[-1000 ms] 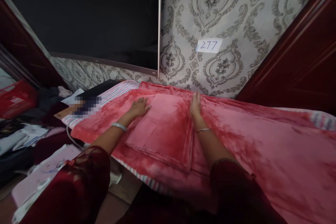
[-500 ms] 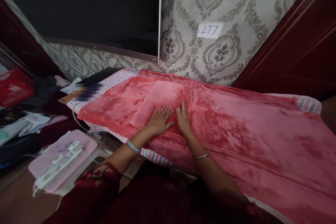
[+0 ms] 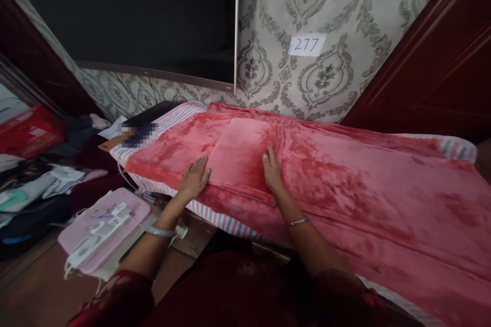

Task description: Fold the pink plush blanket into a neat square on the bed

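A plush pink-red blanket (image 3: 345, 179) is spread over the long surface in front of me. Near its middle lies a folded rectangular section of the same plush cloth (image 3: 245, 148). My left hand (image 3: 195, 178) rests flat by the left edge of that section, fingers stretched out. At its right edge, my right hand (image 3: 272, 169) lies with fingers extended and thumb side up, touching the cloth. Neither hand grips anything. Beneath the blanket, a striped cloth (image 3: 226, 222) shows along the front edge and at the far left corner.
Behind the surface are a large dark television (image 3: 153, 15) and a patterned wall with a paper marked 277 (image 3: 307, 45). At lower left, a white power strip (image 3: 99, 237) sits on a pink lid (image 3: 128, 202). Clothes and a red bag (image 3: 32, 132) lie farther left.
My left hand has slid left, from the middle of the folded section to its left edge. My right hand has stayed near the right edge. The view has shifted slightly.
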Available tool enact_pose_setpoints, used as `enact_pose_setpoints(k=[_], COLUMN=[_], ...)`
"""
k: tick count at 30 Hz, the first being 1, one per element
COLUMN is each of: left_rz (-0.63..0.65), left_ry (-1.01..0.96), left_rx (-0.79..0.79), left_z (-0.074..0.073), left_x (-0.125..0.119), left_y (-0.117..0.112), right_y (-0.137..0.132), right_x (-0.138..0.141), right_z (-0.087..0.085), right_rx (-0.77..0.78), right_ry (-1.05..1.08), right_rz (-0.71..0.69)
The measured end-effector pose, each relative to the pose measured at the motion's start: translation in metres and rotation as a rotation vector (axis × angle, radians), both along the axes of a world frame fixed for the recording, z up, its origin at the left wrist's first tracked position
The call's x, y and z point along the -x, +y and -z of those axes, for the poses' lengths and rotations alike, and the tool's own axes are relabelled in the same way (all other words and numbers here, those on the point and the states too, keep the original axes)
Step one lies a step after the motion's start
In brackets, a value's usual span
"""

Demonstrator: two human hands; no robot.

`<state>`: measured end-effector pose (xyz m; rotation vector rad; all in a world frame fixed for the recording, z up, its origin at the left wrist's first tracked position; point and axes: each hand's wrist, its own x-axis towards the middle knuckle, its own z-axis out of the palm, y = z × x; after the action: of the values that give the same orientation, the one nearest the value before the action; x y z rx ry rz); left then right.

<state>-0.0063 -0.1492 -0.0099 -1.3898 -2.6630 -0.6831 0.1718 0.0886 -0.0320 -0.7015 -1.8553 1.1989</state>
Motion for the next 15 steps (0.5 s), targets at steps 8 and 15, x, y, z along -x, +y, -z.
enact_pose_setpoints(k=[8,15], left_rz=[-0.051,-0.154], left_ry=[-0.431,-0.814], left_rx=[-0.329,-0.597], left_z=[-0.011,-0.017], left_x=[0.008,0.004], left_y=[0.004,0.013], right_y=[0.005,0.004], right_x=[0.000,0.006], right_z=[-0.003,0.000], right_rx=[-0.024,-0.031], right_ry=[-0.009,-0.020], right_rz=[-0.017,0.003])
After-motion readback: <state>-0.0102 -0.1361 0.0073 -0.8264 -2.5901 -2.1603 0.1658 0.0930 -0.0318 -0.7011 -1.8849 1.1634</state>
